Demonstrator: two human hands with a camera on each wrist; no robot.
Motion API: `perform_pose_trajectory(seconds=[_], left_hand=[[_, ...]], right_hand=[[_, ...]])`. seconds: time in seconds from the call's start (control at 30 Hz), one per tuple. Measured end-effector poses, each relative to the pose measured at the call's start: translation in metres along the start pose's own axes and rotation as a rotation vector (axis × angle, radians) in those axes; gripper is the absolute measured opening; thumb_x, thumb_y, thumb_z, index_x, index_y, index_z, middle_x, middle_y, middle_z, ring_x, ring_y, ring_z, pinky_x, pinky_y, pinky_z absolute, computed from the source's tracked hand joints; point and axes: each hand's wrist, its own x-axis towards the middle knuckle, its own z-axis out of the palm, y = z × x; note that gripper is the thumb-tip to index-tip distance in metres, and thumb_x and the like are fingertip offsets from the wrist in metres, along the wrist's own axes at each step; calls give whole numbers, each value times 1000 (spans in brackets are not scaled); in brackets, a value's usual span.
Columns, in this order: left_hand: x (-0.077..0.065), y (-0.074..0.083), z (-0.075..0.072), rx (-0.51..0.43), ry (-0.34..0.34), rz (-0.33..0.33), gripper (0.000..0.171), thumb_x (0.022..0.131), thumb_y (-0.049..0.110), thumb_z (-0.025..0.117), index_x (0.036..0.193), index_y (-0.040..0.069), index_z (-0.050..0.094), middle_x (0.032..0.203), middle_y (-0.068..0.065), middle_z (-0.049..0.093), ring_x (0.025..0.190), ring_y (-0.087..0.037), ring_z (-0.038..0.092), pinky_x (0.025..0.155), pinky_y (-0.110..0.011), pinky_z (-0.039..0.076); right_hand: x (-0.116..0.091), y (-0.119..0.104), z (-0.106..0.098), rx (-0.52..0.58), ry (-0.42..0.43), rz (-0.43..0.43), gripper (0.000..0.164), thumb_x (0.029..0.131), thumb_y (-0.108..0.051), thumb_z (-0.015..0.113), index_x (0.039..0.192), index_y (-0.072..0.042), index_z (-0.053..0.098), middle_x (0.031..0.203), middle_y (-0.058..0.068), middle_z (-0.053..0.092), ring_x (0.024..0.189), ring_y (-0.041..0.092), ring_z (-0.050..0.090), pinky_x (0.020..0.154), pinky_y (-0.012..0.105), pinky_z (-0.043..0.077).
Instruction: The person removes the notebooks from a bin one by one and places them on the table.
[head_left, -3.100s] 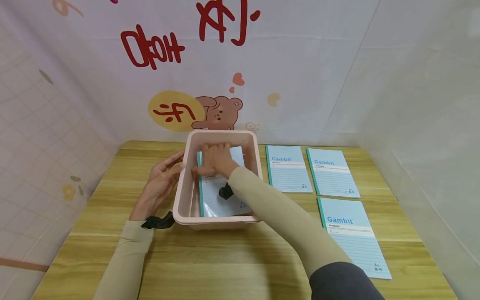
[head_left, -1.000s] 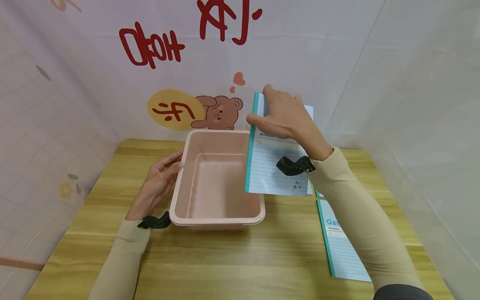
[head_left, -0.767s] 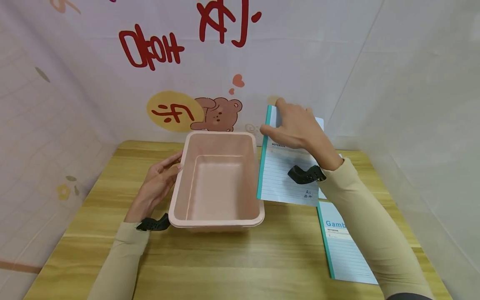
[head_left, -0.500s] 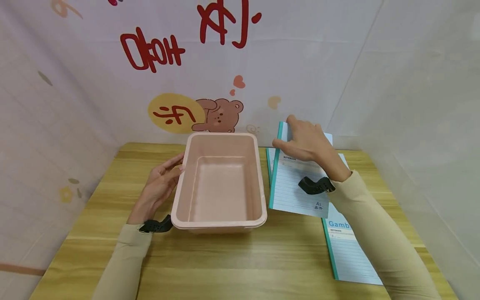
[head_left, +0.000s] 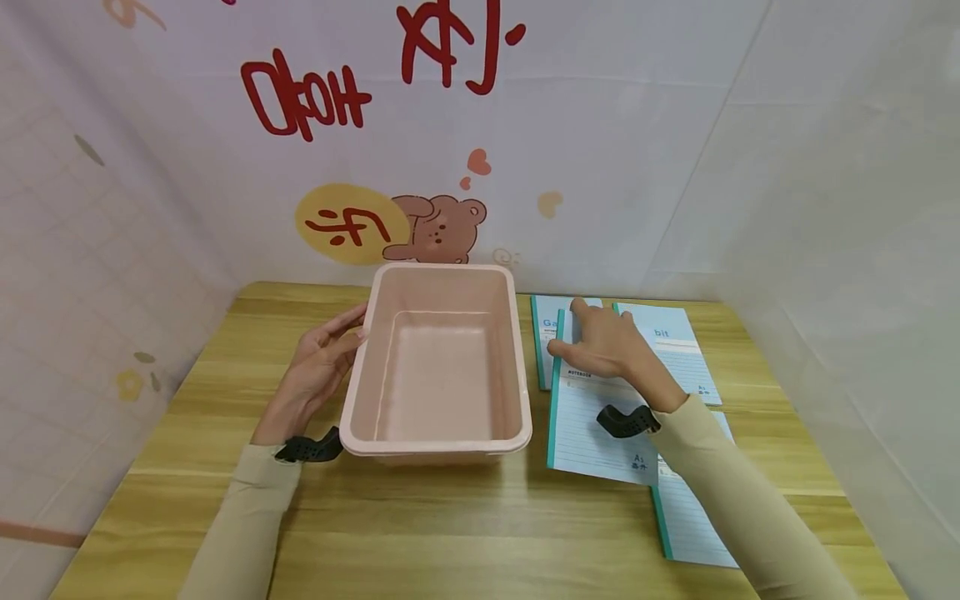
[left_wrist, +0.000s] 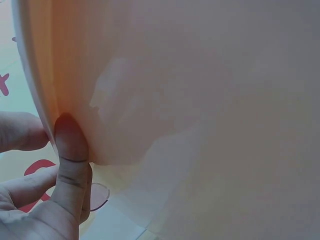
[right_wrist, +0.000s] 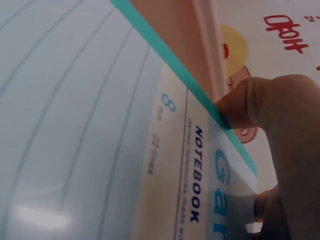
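Fingers and thumb of my left hand point(head_left: 318, 367) pinch the left rim of a pale pink plastic bin point(head_left: 435, 446). In the left wrist view the thumb point(left_wrist: 71, 140) lies along the bin's wall, with other fingers at the rim's far side. To the bin's right, my right hand point(head_left: 611, 342) grips a light blue notebook point(head_left: 596, 425) with a teal spine by its upper part. The right wrist view shows the thumb at the spine edge of this notebook point(right_wrist: 175, 150). It overlaps parts of other notebooks; whether it touches them, I cannot tell.
On the wooden table point(head_left: 420, 533), a back notebook point(head_left: 545, 333) lies partly covered. Another notebook point(head_left: 682, 358) lies right of it, and a third notebook point(head_left: 690, 525) is nearer the front, partly under the right forearm. A printed white cloth point(head_left: 600, 150) stands behind.
Three seconds ago my right hand was inside the bin over the notebook. The notebook has since come out, moved right, and been lowered toward the table. My left hand has stayed at the rim.
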Motion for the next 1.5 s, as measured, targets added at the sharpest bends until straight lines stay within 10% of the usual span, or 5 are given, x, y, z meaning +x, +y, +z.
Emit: perform_pose_trajectory(seconds=[0.57,0.83,1.5], left_hand=[[0,3,-4,-24,2,17,63,102,5,60,157,-6,32,130,-2,51,99,-4,66,83,-15,58],[-2,1,0,-13,7,-2,62,102,5,60,157,-5,33,130,-1,52,101,-4,66,85,-15,58],[-3,2,-9,59,29,-12,64,100,15,68,155,-1,40,126,2,59,104,-4,65,87,-17,58]], right_hand=[[-22,-4,84,-61,-108,-20,52,87,-57,63,105,-10,55,83,9,63,74,28,56,65,43,35],[-37,0,96,-111,-84,-34,74,80,-68,70,126,-11,61,112,15,66,95,35,59,76,53,51],[-47,-1,95,-41,85,-118,66,81,-62,79,122,-13,65,110,9,61,97,28,55,76,45,54]])
